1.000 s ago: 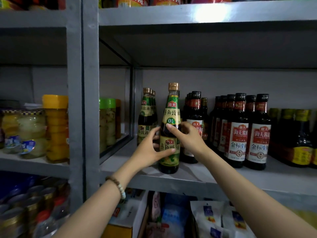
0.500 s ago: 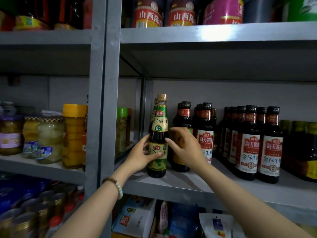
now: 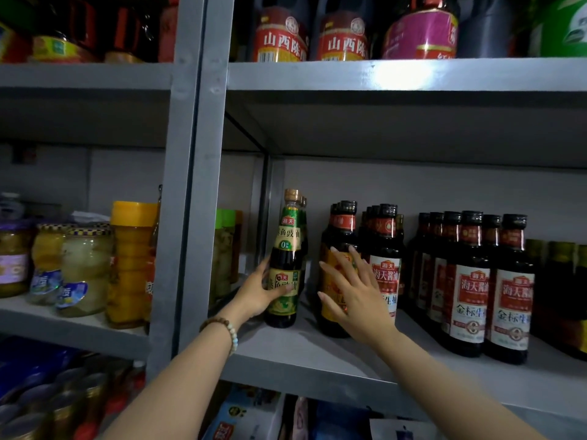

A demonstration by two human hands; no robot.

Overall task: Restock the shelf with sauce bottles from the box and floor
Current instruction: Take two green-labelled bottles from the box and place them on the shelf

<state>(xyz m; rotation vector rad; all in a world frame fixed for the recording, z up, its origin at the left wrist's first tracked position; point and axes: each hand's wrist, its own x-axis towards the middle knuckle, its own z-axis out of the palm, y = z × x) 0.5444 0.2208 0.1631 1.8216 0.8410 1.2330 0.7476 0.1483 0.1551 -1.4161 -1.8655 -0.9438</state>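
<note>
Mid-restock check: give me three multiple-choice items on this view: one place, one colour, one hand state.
1. Where does the green-label bottle stand? A) left end of the middle shelf B) top shelf C) floor box
2. Its cap colour? A) black B) gold C) red
3. The right hand is: A) fisted B) gripping the bottle C) open, fingers spread
Answers: 1 A, it stands upright beside the grey post; 2 B, the cap shows gold above the green neck label; 3 C, its fingers are straight and hold nothing.
</note>
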